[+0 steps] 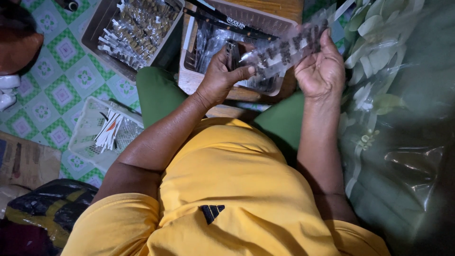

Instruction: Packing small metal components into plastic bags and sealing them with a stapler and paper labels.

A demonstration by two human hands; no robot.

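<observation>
Holding a clear plastic packet [284, 50] of small dark pieces above the lap, the left hand [222, 76] pinches its near end, thumb and fingers clamped together on the film, while the right hand [322, 71] props the far end on open fingers. Below sits a pink tray [189, 80] of similar packets; a grey tray [95, 38] and a white basket [85, 128] lie on the tiled floor [57, 90]. With the right end only resting, the packet could tip and spill, I judge.
</observation>
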